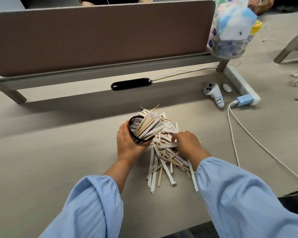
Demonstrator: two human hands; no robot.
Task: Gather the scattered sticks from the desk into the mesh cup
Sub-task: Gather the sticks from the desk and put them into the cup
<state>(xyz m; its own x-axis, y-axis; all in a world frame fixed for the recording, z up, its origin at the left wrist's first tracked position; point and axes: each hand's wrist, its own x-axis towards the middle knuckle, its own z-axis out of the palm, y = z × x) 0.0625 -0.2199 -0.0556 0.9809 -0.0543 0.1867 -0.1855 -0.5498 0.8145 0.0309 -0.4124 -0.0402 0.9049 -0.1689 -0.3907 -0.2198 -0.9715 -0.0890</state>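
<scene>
A black mesh cup (pixel 136 125) is tilted to the right above the desk, with a bundle of wooden and paper-wrapped sticks (pixel 149 125) poking out of its mouth. My left hand (pixel 127 143) is wrapped around the cup from below and behind. A loose pile of sticks (pixel 163 162) lies on the desk right of the cup and stretches toward me. My right hand (pixel 186 143) rests palm-down on the pile, fingers curled into the sticks; whether it grips any is hidden under the hand.
A brown divider panel (pixel 100 36) stands at the back. A white controller (pixel 213 94) and a power strip (pixel 239 85) with a blue charger (pixel 245 100) lie right of the pile. A white cable (pixel 236 146) runs along the desk's right side. A plastic bag (pixel 230 26) sits far right.
</scene>
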